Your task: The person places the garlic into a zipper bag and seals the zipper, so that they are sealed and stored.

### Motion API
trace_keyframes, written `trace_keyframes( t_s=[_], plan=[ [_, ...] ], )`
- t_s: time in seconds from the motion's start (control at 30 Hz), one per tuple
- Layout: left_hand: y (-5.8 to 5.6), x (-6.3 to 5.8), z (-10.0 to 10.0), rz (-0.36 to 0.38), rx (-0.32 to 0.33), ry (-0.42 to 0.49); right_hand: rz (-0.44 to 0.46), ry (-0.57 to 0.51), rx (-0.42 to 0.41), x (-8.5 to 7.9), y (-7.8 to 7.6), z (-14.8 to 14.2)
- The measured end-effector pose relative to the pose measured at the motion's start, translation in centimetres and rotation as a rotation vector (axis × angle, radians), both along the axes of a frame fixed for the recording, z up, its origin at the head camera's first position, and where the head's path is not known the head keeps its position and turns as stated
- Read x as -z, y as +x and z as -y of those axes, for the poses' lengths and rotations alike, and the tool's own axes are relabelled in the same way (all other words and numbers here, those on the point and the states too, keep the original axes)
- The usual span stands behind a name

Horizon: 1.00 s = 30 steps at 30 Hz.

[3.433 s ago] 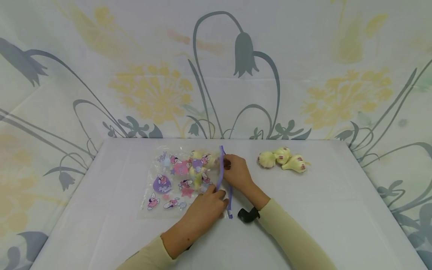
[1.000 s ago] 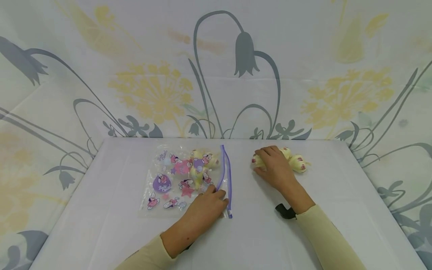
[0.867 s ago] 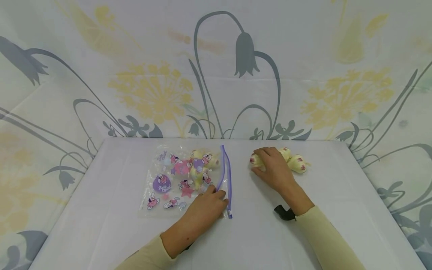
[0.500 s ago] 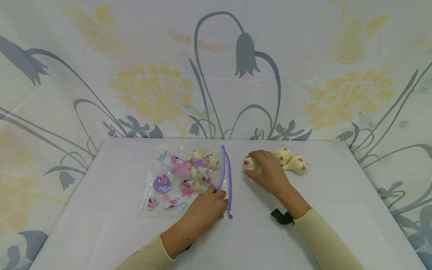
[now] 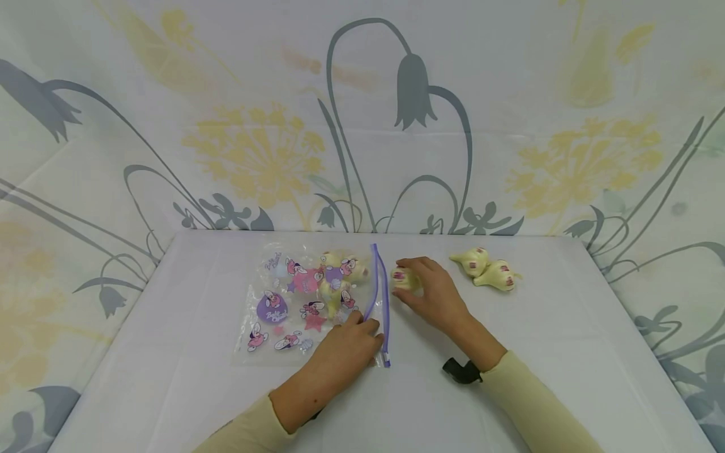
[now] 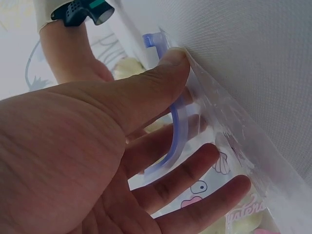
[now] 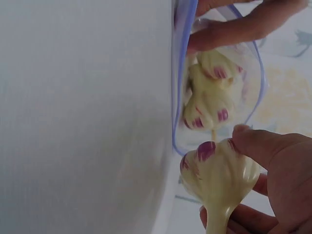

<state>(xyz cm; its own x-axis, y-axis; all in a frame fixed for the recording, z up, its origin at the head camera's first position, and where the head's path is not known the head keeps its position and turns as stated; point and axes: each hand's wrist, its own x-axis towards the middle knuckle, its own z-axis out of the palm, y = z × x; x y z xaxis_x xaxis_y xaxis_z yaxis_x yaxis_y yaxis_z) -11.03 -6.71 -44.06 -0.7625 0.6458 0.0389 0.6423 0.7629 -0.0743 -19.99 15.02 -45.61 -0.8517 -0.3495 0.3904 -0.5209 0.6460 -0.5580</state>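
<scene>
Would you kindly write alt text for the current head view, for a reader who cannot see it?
The right hand holds a garlic bulb beside an open, purple-edged, clear printed bag, which the left hand touches. More bulbs show inside the bag, and two others lie farther right on the white table.

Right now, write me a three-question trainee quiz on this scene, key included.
1. True or false: the right hand grips a garlic bulb.
2. How many loose bulbs lie on the table, outside the bag and out of hand?
3. The bag by the left hand is: A sealed; B open; C turned inside out.

Key: 1. True. 2. Two. 3. B: its purple zip edges stand apart.
</scene>
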Motion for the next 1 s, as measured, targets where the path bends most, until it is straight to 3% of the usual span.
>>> trace_keyframes(
  t_s=[0.3, 0.67, 0.87, 1.0],
  plan=[
    [-0.1, 0.1, -0.1, 0.005, -0.011, -0.023, 0.026, -0.043, -0.019, 0.9, 0.2, 1.4],
    [0.0, 0.2, 0.0, -0.021, 0.003, -0.006, 0.035, -0.02, -0.056, 0.7, 0.2, 2.7],
    [0.0, 0.3, 0.1, -0.02, 0.002, -0.006, 0.087, 0.013, -0.075, 0.6, 0.4, 3.3],
    [0.1, 0.2, 0.1, -0.027, 0.0, -0.007, 0.15, -0.028, -0.067, 0.5, 0.3, 3.6]
  ],
)
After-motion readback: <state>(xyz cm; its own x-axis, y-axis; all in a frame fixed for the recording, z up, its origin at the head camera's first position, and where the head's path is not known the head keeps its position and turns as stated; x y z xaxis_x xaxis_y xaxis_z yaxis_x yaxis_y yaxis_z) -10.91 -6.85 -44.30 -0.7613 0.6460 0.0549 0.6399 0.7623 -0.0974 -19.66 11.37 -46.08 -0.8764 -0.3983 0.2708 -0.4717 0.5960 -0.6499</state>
